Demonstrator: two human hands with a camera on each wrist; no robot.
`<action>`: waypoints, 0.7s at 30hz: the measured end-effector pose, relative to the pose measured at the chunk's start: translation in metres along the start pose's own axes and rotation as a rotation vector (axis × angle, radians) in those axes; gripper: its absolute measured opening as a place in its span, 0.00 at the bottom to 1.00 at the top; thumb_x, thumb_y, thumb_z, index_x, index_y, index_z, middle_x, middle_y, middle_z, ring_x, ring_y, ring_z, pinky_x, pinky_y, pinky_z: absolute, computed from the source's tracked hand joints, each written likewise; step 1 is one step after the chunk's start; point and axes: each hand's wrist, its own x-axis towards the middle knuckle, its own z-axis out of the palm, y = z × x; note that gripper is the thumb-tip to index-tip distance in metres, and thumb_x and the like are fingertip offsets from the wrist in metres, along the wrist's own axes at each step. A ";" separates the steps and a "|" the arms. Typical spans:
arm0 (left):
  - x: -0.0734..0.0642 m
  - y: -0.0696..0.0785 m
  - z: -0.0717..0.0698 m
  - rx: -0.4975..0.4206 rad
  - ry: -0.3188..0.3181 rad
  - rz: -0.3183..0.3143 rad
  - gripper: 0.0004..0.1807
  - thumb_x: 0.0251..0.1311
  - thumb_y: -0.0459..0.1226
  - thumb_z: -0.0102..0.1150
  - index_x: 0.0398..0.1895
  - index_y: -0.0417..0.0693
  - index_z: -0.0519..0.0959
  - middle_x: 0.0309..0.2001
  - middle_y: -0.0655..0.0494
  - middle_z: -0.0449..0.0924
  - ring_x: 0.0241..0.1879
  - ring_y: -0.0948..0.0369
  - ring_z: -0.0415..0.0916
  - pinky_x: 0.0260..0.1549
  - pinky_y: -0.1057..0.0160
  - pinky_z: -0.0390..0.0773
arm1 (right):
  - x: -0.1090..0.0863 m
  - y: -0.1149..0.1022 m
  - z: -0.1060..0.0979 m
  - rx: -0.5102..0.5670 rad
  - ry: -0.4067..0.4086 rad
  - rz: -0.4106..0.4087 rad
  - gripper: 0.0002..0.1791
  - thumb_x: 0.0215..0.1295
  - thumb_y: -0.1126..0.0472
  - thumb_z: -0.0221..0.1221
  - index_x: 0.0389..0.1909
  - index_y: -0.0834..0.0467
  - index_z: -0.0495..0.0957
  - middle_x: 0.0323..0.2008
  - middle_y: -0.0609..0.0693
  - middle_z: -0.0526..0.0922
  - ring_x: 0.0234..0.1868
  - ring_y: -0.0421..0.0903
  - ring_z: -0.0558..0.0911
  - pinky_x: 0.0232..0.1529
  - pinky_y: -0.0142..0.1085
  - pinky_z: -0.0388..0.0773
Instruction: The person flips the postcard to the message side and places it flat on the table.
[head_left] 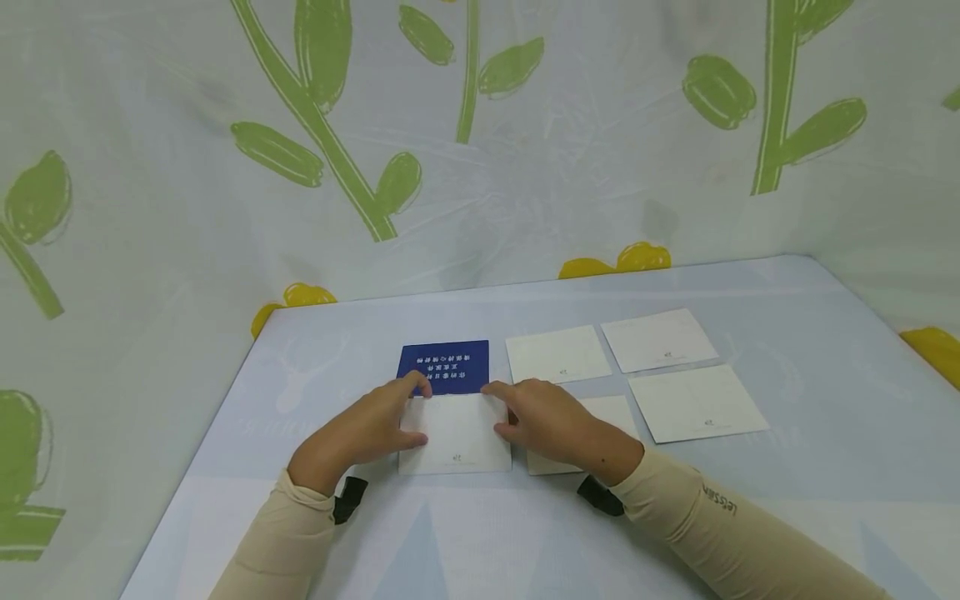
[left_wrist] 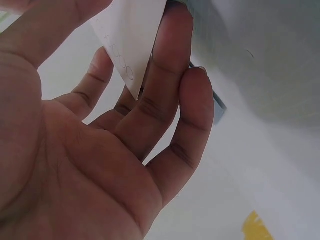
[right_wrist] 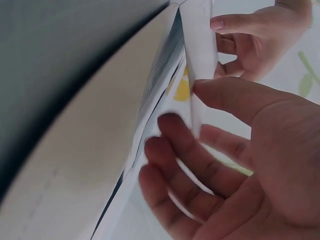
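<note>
My left hand (head_left: 366, 427) and right hand (head_left: 551, 422) pinch a white card (head_left: 456, 427) at its left and right sides. Each thumb is on the near face, and fingers go round the side edges toward the top corners. Small print sits low on this card. In the left wrist view the card (left_wrist: 131, 35) passes between the thumb and fingers; the right wrist view shows its edge (right_wrist: 198, 45) between both hands. Just beyond lies a dark blue card (head_left: 450, 360) with white characters, partly covered. Another white card (head_left: 555, 464) lies partly hidden under my right forearm.
Three more white cards lie to the right: one behind my right hand (head_left: 558, 354), a far card (head_left: 658, 339) and a nearer card (head_left: 697, 404). The pale table (head_left: 480, 542) meets a plant-patterned cloth (head_left: 562, 167) at its far edge.
</note>
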 end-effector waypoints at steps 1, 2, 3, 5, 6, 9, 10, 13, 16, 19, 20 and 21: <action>0.000 0.000 0.001 -0.003 -0.001 -0.004 0.30 0.51 0.35 0.76 0.54 0.52 0.69 0.36 0.54 0.74 0.36 0.57 0.72 0.38 0.59 0.74 | 0.000 0.000 0.000 -0.031 0.012 -0.003 0.30 0.62 0.54 0.69 0.66 0.50 0.75 0.35 0.46 0.84 0.35 0.41 0.80 0.36 0.32 0.81; 0.001 -0.001 0.001 -0.005 -0.003 -0.008 0.30 0.51 0.36 0.76 0.54 0.52 0.69 0.37 0.53 0.74 0.36 0.57 0.72 0.38 0.59 0.74 | 0.000 0.000 0.001 -0.062 0.027 -0.008 0.30 0.62 0.53 0.69 0.65 0.50 0.75 0.40 0.48 0.85 0.37 0.42 0.80 0.39 0.34 0.81; 0.001 -0.001 0.002 -0.007 -0.003 -0.012 0.30 0.51 0.36 0.76 0.54 0.52 0.69 0.37 0.53 0.75 0.37 0.57 0.72 0.39 0.59 0.75 | 0.000 0.000 0.001 -0.093 0.044 -0.015 0.30 0.61 0.52 0.70 0.65 0.49 0.76 0.44 0.49 0.84 0.40 0.43 0.80 0.41 0.35 0.82; 0.001 -0.001 0.003 -0.003 -0.002 -0.018 0.30 0.51 0.36 0.76 0.54 0.53 0.70 0.38 0.53 0.76 0.38 0.57 0.72 0.40 0.59 0.75 | -0.001 0.001 0.002 -0.158 0.086 -0.037 0.29 0.60 0.50 0.70 0.63 0.48 0.77 0.50 0.50 0.82 0.45 0.44 0.79 0.46 0.37 0.81; 0.002 -0.002 0.003 0.000 -0.003 -0.021 0.30 0.51 0.36 0.76 0.54 0.53 0.70 0.39 0.53 0.76 0.38 0.57 0.72 0.41 0.59 0.76 | -0.001 0.002 0.002 -0.176 0.102 -0.047 0.29 0.59 0.49 0.71 0.62 0.47 0.78 0.51 0.50 0.81 0.47 0.45 0.78 0.47 0.38 0.81; 0.002 -0.002 0.004 0.006 -0.001 -0.028 0.29 0.50 0.36 0.77 0.54 0.53 0.71 0.41 0.53 0.77 0.39 0.57 0.73 0.43 0.58 0.77 | -0.002 0.002 0.003 -0.225 0.140 -0.078 0.28 0.59 0.49 0.71 0.61 0.47 0.79 0.52 0.50 0.79 0.52 0.46 0.77 0.53 0.41 0.79; 0.002 -0.002 0.004 0.008 -0.002 -0.028 0.29 0.50 0.36 0.77 0.54 0.53 0.71 0.42 0.53 0.78 0.40 0.57 0.73 0.43 0.57 0.77 | -0.003 0.002 0.003 -0.243 0.144 -0.087 0.28 0.59 0.49 0.71 0.61 0.47 0.79 0.54 0.50 0.79 0.54 0.47 0.77 0.55 0.42 0.78; 0.002 -0.003 0.006 0.005 -0.002 -0.033 0.29 0.50 0.37 0.77 0.54 0.53 0.72 0.44 0.52 0.79 0.41 0.57 0.74 0.46 0.56 0.78 | -0.003 0.000 0.004 -0.292 0.108 -0.119 0.27 0.60 0.47 0.69 0.61 0.46 0.79 0.59 0.50 0.77 0.62 0.49 0.75 0.63 0.46 0.75; 0.002 -0.003 0.007 0.002 -0.002 -0.044 0.29 0.50 0.37 0.77 0.54 0.54 0.73 0.46 0.52 0.79 0.43 0.57 0.75 0.49 0.55 0.80 | -0.005 -0.001 0.006 -0.334 0.028 -0.178 0.28 0.62 0.44 0.68 0.63 0.44 0.77 0.65 0.50 0.75 0.67 0.50 0.73 0.67 0.48 0.72; 0.002 -0.002 0.008 0.006 -0.001 -0.049 0.29 0.50 0.37 0.77 0.54 0.55 0.74 0.50 0.51 0.80 0.45 0.57 0.76 0.52 0.54 0.80 | -0.007 -0.002 0.007 -0.358 -0.040 -0.257 0.29 0.61 0.42 0.67 0.64 0.43 0.76 0.70 0.50 0.71 0.71 0.52 0.71 0.69 0.49 0.70; 0.002 -0.002 0.008 0.008 0.000 -0.048 0.29 0.50 0.37 0.77 0.54 0.54 0.74 0.51 0.51 0.80 0.47 0.56 0.76 0.53 0.53 0.80 | -0.008 -0.002 0.007 -0.362 -0.055 -0.281 0.30 0.61 0.42 0.67 0.64 0.43 0.76 0.71 0.50 0.70 0.72 0.52 0.70 0.69 0.49 0.70; 0.003 -0.002 0.008 0.009 0.000 -0.047 0.29 0.50 0.37 0.77 0.54 0.54 0.74 0.52 0.50 0.80 0.47 0.56 0.77 0.54 0.53 0.80 | -0.009 -0.002 0.008 -0.367 -0.069 -0.302 0.30 0.61 0.41 0.67 0.64 0.43 0.76 0.72 0.50 0.70 0.72 0.52 0.70 0.69 0.49 0.70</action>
